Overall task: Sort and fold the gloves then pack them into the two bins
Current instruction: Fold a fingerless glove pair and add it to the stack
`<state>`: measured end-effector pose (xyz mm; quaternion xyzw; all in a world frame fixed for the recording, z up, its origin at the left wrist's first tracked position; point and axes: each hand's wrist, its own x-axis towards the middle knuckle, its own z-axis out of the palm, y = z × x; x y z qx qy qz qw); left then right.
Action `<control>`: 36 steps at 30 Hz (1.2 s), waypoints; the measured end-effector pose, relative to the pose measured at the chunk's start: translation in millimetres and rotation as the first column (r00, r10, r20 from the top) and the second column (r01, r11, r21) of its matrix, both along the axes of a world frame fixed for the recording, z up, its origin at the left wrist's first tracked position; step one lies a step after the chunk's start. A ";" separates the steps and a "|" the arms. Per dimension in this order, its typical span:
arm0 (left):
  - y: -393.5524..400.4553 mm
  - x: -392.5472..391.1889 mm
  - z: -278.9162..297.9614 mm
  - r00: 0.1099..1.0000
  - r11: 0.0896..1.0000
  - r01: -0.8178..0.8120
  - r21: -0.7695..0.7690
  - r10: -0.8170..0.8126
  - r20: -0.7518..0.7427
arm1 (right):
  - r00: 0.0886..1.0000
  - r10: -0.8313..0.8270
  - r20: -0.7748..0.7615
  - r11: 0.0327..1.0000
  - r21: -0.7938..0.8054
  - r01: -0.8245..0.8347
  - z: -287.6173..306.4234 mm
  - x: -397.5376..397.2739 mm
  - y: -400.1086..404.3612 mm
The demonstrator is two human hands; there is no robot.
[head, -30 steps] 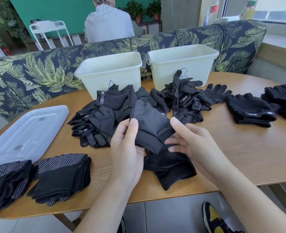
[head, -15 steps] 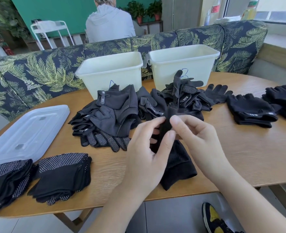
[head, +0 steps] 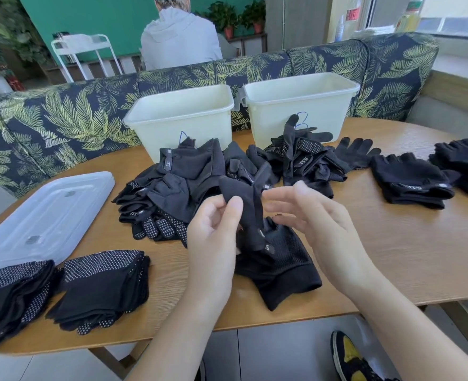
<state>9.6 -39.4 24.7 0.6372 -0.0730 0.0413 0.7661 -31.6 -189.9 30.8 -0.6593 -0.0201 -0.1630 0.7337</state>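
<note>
A person's left hand (head: 213, 232) pinches a black glove (head: 250, 213) between thumb and fingers, lifting it above a mesh glove (head: 285, 259) on the table (head: 392, 257), likely to straighten it for folding; the right hand (head: 318, 224) hovers beside it, fingers spread and holding nothing. Behind sit an unsorted pile (head: 189, 182), 2 bins (head: 180, 116) that look empty, and folded stacks (head: 101, 284) at both ends. Half a second earlier both hands pinched the glove; now the right has let go and drawn aside
</note>
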 end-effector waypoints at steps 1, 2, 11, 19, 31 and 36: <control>1.1 1.7 0.9 0.998 0.998 0.023 -0.065 -0.026 -0.052 | 0.997 -0.071 -0.013 0.995 -0.066 0.070 0.7 -1.5 -0.2; 2.0 2.7 2.4 0.992 0.988 0.051 -0.144 -0.067 -0.106 | 0.990 -0.137 -0.027 0.984 -0.119 0.133 0.1 -1.8 -1.0; 0.7 -6.2 13.2 0.918 0.760 0.199 -0.619 -0.366 -0.155 | 0.943 0.055 -0.328 0.986 0.167 0.000 -5.3 4.0 -3.0; 5.1 -16.0 1.2 0.997 0.984 -0.082 0.159 0.081 0.010 | 0.968 -0.023 -0.250 0.998 0.056 0.038 -4.0 -1.1 -16.4; 11.9 -24.4 -9.5 0.992 0.839 -0.120 0.531 0.084 0.092 | 0.936 -0.136 -0.325 0.971 -0.232 0.061 -21.5 -0.5 -30.0; 12.7 -23.3 -7.6 0.989 0.749 -0.127 0.650 0.049 0.137 | 0.918 -0.121 -0.377 0.957 -0.288 0.007 -27.2 2.1 -33.8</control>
